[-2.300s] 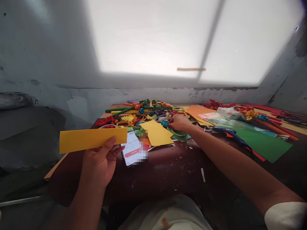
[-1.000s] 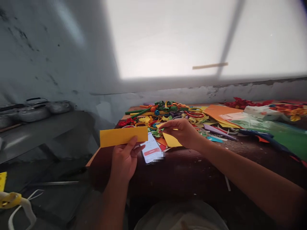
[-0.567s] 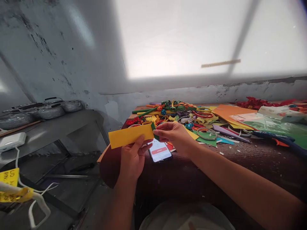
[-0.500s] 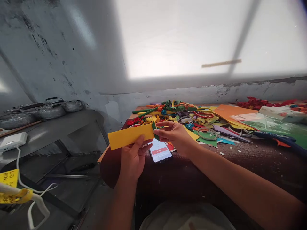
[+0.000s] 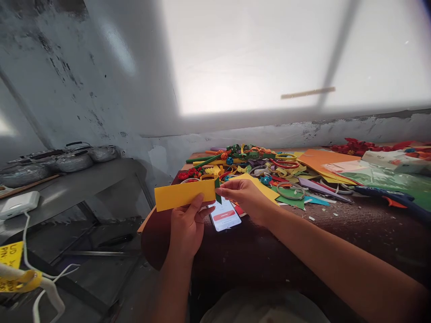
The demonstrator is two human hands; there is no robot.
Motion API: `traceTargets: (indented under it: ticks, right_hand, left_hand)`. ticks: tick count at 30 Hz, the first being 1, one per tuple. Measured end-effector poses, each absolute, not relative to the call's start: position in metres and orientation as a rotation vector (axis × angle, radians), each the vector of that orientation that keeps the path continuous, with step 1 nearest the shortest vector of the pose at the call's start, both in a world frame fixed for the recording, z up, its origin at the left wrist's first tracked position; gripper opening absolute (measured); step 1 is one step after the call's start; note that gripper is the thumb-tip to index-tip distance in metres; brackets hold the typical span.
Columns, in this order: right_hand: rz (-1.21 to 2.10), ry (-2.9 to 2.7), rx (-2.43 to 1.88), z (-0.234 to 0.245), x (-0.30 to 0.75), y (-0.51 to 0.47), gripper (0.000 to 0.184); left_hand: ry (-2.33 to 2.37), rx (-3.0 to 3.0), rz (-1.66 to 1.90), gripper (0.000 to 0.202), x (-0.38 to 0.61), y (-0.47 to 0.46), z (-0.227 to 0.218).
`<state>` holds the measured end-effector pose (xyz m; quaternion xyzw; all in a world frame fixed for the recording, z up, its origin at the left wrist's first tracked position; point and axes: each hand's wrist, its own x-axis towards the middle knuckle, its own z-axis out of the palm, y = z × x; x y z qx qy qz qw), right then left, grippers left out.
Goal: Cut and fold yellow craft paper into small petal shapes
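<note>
A flat strip of yellow paper point(image 5: 177, 196) is held up over the table's near edge. My left hand point(image 5: 187, 224) is closed on it from below, thumb on the face turned to me and fingers behind. At the strip's right end sits a small dark green paper piece point(image 5: 218, 191). My right hand point(image 5: 247, 197) pinches that green piece between thumb and fingertips. Whether the green piece is stuck to the yellow strip I cannot tell. Just below the hands lies a lit phone point(image 5: 226, 216), partly covered by my left fingers.
A heap of coloured paper curls and rolls point(image 5: 249, 157) fills the back of the dark table point(image 5: 269, 251). Orange sheets point(image 5: 326, 159), a green plastic packet point(image 5: 393, 179) and a dark blue object point(image 5: 384, 192) lie right. Wrapped pans point(image 5: 72, 161) stand on a grey bench leftward.
My right fingers have drawn together on the green piece, which now stands more upright at the strip's end. The yellow strip has turned slightly more level.
</note>
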<state>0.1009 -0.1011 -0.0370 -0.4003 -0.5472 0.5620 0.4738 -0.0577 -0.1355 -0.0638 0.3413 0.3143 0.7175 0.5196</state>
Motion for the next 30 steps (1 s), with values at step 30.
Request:
traceTargets:
  ticks: [30]
  right_hand:
    - [0.822,-1.604,-0.949,-0.023,0.194,-0.098,0.045]
  left_hand:
    - [1.055,2.115,0.704,0.02,0.036,-0.074,0.013]
